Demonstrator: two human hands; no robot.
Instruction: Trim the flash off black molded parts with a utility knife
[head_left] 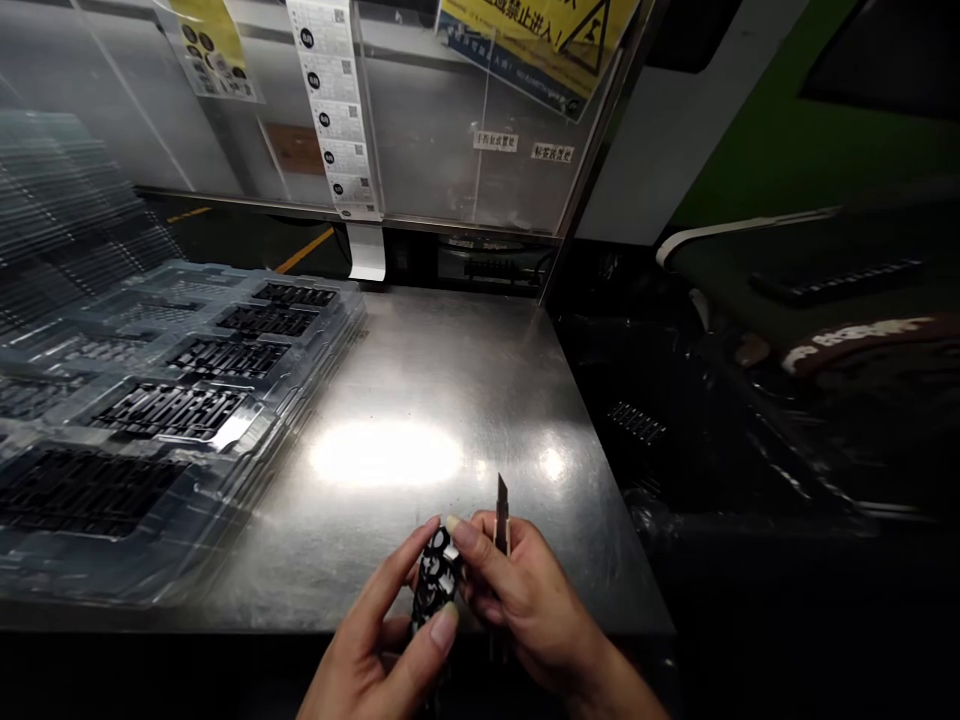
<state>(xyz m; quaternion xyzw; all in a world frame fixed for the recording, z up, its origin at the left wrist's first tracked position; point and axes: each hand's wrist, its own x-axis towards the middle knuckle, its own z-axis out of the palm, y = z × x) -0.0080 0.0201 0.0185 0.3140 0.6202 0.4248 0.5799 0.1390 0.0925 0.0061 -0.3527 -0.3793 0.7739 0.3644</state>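
At the near edge of the counter (420, 400), the left hand (382, 640) pinches a small black plastic part (435, 585), fingers clamped on its sides. The right hand (525, 590) steadies the part's top, its fingers closed on a utility knife (501, 515) whose blade points away. Trimming well likely means a firm pinch, short strokes, edge clear of fingertips. Far left, clear trays (172, 400) hold rows of black parts.
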